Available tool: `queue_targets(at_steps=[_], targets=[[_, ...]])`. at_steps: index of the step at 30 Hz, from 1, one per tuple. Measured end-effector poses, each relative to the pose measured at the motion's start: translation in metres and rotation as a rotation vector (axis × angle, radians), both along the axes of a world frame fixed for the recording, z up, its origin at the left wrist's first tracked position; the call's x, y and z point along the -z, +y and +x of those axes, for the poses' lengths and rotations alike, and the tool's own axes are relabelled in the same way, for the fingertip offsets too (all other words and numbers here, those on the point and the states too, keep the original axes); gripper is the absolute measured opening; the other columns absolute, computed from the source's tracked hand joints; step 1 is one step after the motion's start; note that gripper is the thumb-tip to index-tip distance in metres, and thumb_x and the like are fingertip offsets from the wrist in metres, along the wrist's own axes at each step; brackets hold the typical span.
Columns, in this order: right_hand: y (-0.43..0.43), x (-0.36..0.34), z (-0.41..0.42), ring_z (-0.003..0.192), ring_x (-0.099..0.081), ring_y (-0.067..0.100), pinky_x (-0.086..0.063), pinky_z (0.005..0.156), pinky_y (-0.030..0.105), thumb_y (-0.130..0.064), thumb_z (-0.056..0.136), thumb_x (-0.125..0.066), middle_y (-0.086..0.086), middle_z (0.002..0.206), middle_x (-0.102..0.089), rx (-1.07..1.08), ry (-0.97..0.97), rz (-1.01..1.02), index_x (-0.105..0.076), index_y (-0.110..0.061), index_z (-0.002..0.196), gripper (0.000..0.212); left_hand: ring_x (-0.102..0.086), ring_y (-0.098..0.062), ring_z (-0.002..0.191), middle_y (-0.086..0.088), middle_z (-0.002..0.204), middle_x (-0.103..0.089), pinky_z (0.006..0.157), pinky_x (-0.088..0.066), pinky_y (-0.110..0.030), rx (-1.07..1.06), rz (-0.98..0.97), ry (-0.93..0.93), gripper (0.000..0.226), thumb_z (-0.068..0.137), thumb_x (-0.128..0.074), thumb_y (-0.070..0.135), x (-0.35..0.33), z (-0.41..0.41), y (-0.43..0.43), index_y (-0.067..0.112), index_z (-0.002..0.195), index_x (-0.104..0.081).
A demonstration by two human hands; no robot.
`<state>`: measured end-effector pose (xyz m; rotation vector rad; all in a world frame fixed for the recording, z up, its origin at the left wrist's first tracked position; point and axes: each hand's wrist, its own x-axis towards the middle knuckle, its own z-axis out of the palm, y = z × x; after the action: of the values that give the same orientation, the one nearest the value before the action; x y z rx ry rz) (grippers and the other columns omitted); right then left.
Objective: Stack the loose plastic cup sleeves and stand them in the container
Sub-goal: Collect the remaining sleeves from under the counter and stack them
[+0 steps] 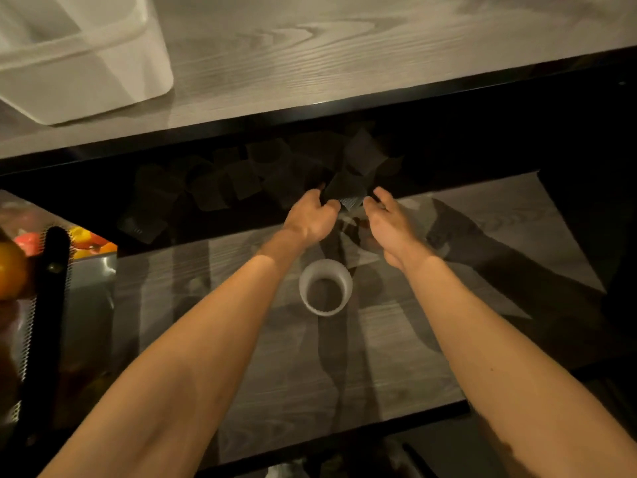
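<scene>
The left hand point(312, 219) grips a dark sleeve point(344, 192) at its fingertips. The right hand point(389, 224), just beside, is relaxed and empty — it should steady the edges. The white container point(306, 272) stands behind both wrists.

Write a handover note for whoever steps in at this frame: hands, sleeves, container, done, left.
Left hand grips dark sleeves; count unclear.
Right hand open, fingertips beside them.
Loose sleeves lie scattered in shadow to the left.
White container stands nearer the person, apparently empty.
Done: little, nothing in the container.
Left: stack the rest, stand them in.
</scene>
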<state>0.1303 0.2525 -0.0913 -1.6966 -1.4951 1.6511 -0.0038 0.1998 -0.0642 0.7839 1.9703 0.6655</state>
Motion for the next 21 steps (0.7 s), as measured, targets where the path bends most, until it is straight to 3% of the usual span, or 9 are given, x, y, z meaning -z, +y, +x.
queue_targets(at_steps=[3,5,7,10,12,14,17,21], targets=[[0.004,-0.001,-0.004,0.146,-0.036,0.023,-0.038,0.111,0.041,-0.044,0.107,-0.040,-0.001,0.163,-0.032,0.029,0.080,-0.109,-0.027,-0.035,0.157,0.053,-0.056,-0.029,0.128,-0.007,0.141,-0.058,0.108,-0.045,-0.046,0.093,-0.029,-0.006,0.057,0.096,-0.052,0.049,0.011,0.003,0.010,0.015,0.142,-0.048],[0.004,-0.003,-0.005,0.144,-0.038,0.021,-0.039,0.103,0.036,-0.042,0.107,-0.041,-0.004,0.160,-0.037,0.057,0.132,-0.122,-0.033,-0.032,0.155,0.050,-0.061,-0.022,0.113,-0.002,0.124,-0.064,0.097,-0.050,-0.040,0.040,0.007,0.027,0.056,0.094,-0.056,0.055,0.011,0.005,0.013,0.014,0.131,-0.055],[0.003,-0.005,-0.005,0.135,-0.048,0.019,-0.043,0.100,0.033,-0.040,0.106,-0.046,-0.005,0.146,-0.051,0.070,0.144,-0.046,-0.048,-0.032,0.145,0.040,-0.065,-0.019,0.091,0.000,0.098,-0.069,0.081,-0.052,-0.036,-0.057,0.077,0.060,0.047,0.091,-0.059,0.058,0.012,0.004,0.014,0.015,0.109,-0.063],[-0.002,-0.008,-0.002,0.109,-0.062,0.014,-0.056,0.092,0.035,-0.041,0.096,-0.063,-0.005,0.118,-0.065,0.054,0.138,0.135,-0.064,-0.030,0.119,0.025,-0.058,-0.015,0.064,0.004,0.067,-0.058,0.065,-0.044,-0.031,-0.176,0.212,-0.010,0.035,0.098,-0.058,0.047,0.004,0.005,0.006,0.014,0.084,-0.061],[-0.007,-0.014,0.001,0.087,-0.063,0.005,-0.055,0.075,0.023,-0.034,0.092,-0.071,-0.002,0.099,-0.068,0.066,0.189,0.242,-0.067,-0.021,0.106,0.019,-0.057,-0.011,0.063,0.004,0.068,-0.059,0.064,-0.046,-0.029,-0.218,0.307,-0.045,0.031,0.101,-0.059,0.039,-0.001,0.003,-0.003,0.012,0.085,-0.063],[-0.012,-0.026,0.003,0.071,-0.057,-0.002,-0.048,0.065,0.012,-0.027,0.091,-0.074,-0.005,0.084,-0.064,0.065,0.183,0.337,-0.065,-0.011,0.094,0.019,-0.064,-0.012,0.075,0.001,0.080,-0.067,0.074,-0.055,-0.031,-0.262,0.403,-0.114,0.023,0.098,-0.065,0.033,-0.009,0.000,-0.015,0.010,0.095,-0.069],[-0.021,-0.040,0.011,0.087,-0.061,0.000,-0.049,0.069,0.007,-0.022,0.085,-0.080,-0.006,0.100,-0.064,0.032,0.186,0.313,-0.062,-0.018,0.102,0.026,-0.064,-0.019,0.083,-0.006,0.087,-0.066,0.087,-0.057,-0.037,-0.274,0.461,-0.267,0.021,0.087,-0.076,0.024,-0.014,-0.010,-0.037,0.011,0.098,-0.066],[-0.039,-0.047,0.030,0.115,-0.062,0.013,-0.055,0.094,0.029,-0.012,0.081,-0.083,0.001,0.128,-0.062,-0.152,0.288,0.134,-0.048,-0.019,0.142,0.071,-0.066,-0.015,0.084,-0.003,0.091,-0.068,0.080,-0.054,-0.028,-0.201,0.475,-0.406,0.033,0.084,-0.076,0.000,-0.028,-0.017,-0.070,0.013,0.110,-0.059]])
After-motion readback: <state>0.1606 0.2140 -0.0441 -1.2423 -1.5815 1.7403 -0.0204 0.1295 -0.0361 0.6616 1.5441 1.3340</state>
